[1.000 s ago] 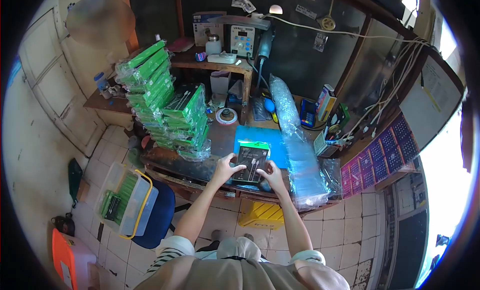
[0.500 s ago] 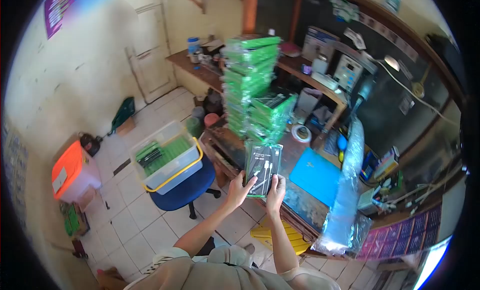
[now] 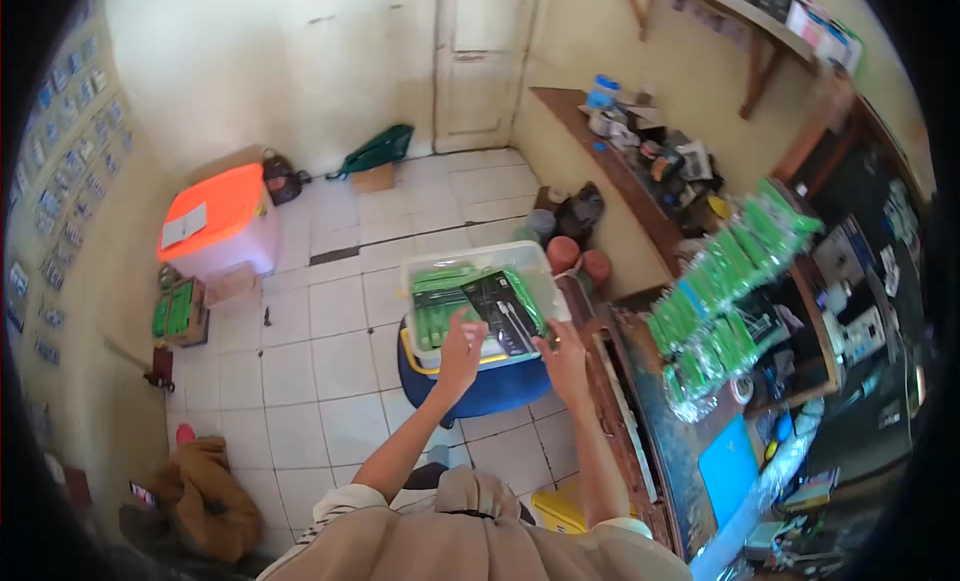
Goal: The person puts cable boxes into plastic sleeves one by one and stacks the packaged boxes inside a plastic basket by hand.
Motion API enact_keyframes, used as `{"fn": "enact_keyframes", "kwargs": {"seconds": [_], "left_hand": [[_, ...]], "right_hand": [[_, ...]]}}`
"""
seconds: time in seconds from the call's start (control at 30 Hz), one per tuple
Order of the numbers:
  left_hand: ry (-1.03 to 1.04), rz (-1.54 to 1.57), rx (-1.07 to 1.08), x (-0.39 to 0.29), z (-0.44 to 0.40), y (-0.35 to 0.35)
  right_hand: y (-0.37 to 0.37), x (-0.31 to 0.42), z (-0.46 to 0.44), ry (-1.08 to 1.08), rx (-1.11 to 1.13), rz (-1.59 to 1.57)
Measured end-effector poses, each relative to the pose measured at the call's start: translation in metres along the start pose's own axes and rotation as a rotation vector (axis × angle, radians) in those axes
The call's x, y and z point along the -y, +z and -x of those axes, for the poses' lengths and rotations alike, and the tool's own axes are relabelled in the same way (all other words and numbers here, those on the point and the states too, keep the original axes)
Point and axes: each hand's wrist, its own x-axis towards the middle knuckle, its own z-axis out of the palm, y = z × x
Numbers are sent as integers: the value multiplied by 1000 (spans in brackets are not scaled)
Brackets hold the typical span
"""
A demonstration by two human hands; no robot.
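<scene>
A black and green cable box (image 3: 503, 313) lies at a slant over other green packs (image 3: 432, 319) inside a clear plastic bin (image 3: 413, 271) with a yellow handle. My left hand (image 3: 463, 347) is at the box's lower left side, fingers apart and not wrapped round it. At the lower right corner of the box is my right hand (image 3: 564, 355), its fingers spread and near the box edge; whether they touch it is unclear. The bin rests on a blue chair seat (image 3: 485, 393).
To the right, the workbench (image 3: 655, 431) bears wrapped green packs (image 3: 725, 266), a blue mat (image 3: 728, 469) and a roll of clear wrap (image 3: 745, 521). An orange-lidded box (image 3: 225, 221) stands by the left wall. A yellow stool (image 3: 558, 511) is below the bench edge.
The view has swung left from the bench to the bin. Both hands have carried the box from the bench to the bin, and their fingers have loosened from it.
</scene>
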Motion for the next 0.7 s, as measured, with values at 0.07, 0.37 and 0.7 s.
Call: {"fn": "enact_keyframes", "kwargs": {"seconds": [0.07,0.37,0.7], "left_hand": [[74,172,-211,17,-20,-19],[-672,922,-107,65,-52,-22],[-822,1038,-379,141,-116,14]], "right_hand": [[14,0,-27,-123,39,98],[105,-46,-99,-366,395,390],[178,-92,-138,-394,519,298]]}}
